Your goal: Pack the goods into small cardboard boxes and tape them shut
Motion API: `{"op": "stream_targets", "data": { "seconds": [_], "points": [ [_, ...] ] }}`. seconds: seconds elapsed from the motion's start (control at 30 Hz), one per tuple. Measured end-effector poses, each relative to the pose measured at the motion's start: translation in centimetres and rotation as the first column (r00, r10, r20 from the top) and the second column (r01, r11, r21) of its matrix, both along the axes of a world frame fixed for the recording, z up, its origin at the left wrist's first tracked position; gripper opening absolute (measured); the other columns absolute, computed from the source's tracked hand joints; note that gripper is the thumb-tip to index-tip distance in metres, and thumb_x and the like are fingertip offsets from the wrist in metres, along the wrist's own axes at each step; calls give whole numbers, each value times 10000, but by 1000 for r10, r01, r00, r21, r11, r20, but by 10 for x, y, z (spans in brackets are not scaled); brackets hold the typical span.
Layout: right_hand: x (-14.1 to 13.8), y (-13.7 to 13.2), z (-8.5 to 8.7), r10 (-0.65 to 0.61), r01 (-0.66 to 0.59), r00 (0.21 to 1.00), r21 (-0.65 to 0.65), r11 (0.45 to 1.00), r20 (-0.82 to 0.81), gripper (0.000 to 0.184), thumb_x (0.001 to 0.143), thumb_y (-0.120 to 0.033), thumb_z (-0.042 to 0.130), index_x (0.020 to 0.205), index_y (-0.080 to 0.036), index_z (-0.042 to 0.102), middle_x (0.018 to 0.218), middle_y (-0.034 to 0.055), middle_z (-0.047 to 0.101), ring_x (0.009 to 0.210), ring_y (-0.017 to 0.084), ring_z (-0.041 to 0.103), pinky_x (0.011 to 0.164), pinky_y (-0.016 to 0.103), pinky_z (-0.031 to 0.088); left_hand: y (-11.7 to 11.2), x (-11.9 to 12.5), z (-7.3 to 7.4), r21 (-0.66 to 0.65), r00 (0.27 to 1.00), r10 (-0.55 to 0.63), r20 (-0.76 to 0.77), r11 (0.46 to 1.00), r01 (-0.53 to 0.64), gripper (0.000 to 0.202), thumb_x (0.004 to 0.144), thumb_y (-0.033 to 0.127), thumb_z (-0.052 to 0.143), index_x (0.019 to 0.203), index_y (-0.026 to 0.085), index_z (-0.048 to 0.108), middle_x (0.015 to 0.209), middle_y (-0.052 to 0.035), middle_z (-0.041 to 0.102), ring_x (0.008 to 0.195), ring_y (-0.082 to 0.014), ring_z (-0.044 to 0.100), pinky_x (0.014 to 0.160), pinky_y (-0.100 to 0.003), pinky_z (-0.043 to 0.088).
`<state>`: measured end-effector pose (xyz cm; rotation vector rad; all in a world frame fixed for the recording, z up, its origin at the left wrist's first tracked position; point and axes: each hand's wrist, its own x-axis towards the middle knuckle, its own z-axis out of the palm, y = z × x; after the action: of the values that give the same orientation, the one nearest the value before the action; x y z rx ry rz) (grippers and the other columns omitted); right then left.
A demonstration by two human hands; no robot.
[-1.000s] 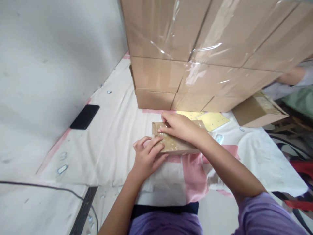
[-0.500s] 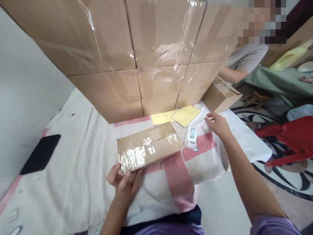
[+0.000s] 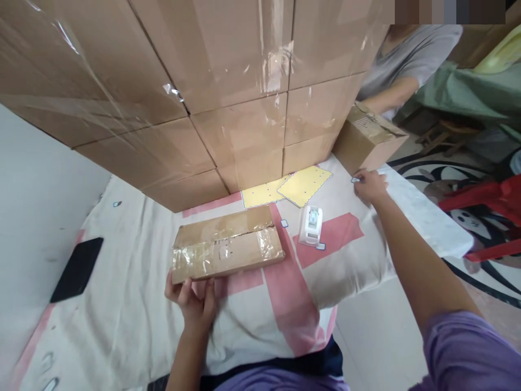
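A flat, taped cardboard box point(image 3: 228, 247) lies on the cloth in front of me. My left hand point(image 3: 190, 298) grips its near left corner, with the thumb and fingers along the near edge. At the right, my right hand point(image 3: 369, 186) is low over the cloth, close to the far box. Its fingers are bent and drawn together; anything between them is too small or hidden to make out. Between the hands lies a small white device point(image 3: 311, 222) with a clear plastic part, apart from both hands.
A wall of stacked, taped cartons point(image 3: 240, 130) rises behind the box. Yellow shapes point(image 3: 305, 186) show on the patterned cloth point(image 3: 130, 304). A black flat object point(image 3: 77, 270) lies left. Right are another carton point(image 3: 368, 138), a person's arm point(image 3: 393, 95) and a red chair point(image 3: 480, 203).
My right hand has reached farther outward, toward the carton at the right, and its fingers have closed more. My left hand stays at the flat box's near left corner. The view has shifted.
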<state>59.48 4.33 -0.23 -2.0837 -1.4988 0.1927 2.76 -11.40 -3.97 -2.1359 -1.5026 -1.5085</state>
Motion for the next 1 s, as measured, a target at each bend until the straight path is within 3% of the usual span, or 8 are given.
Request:
{"op": "stream_targets", "data": {
  "seconds": [0.13,0.23,0.33,0.47,0.57,0.67,0.83,1.0],
  "points": [
    [-21,-4,19,-193,194,961,-16,981,-198,130,787,-284,697,722,-202,619,788,107,620,885,300,596,814,488,423,0,-3,-7,-34,999,25,20,999,-24,782,811,87,728,1418,352,313,1506,-134,244,1417,-318,389,1156,-620,349],
    [-72,-33,40,-55,120,869,103,987,-491,171,783,-374,717,759,-226,634,771,66,642,727,224,593,708,396,456,0,-7,-13,-72,998,43,49,997,-40,766,823,126,732,1416,360,307,1452,-127,276,1377,-307,420,1136,-613,369],
    [-145,-81,56,137,65,660,238,969,-739,247,736,-441,793,789,-239,659,791,40,651,727,215,597,662,350,461,0,-9,-16,-79,996,40,84,996,-33,783,826,142,737,1428,379,296,1414,-114,287,1368,-299,411,1124,-617,368],
    [-239,-130,50,185,-6,296,192,981,-937,271,795,-477,794,854,-244,670,704,-2,580,619,168,511,591,307,405,2,-10,-16,-53,995,23,100,998,-18,803,821,132,736,1443,406,309,1378,-90,304,1296,-266,439,1102,-608,391],
    [-284,-135,28,193,12,20,194,981,-981,280,821,-474,781,813,-233,638,627,-37,482,567,134,413,550,276,338,6,-13,-19,-46,995,15,103,999,-10,782,838,150,713,1455,403,304,1359,-80,310,1274,-238,457,1104,-556,412],
    [-302,-129,13,157,14,-124,157,988,-980,299,816,-458,788,787,-222,606,602,-47,477,540,118,375,513,258,281,10,-18,-25,-95,985,48,168,995,-32,760,869,204,684,1472,377,256,1406,-91,304,1312,-226,460,1095,-500,446],
    [-298,-130,10,110,-107,-175,130,986,-978,313,810,-461,794,837,-221,595,649,-32,598,536,116,440,515,247,289,15,-22,-28,-106,973,8,232,994,17,767,863,243,695,1465,399,245,1475,-78,291,1376,-223,443,1125,-485,436],
    [-292,-130,10,129,-159,-25,132,978,-991,372,810,-550,774,790,-206,632,608,-37,543,546,117,426,545,255,302,11,-19,-25,-152,970,82,230,987,-48,763,866,326,684,1466,365,213,1503,-98,286,1383,-228,434,1128,-481,442]
  ]
}}
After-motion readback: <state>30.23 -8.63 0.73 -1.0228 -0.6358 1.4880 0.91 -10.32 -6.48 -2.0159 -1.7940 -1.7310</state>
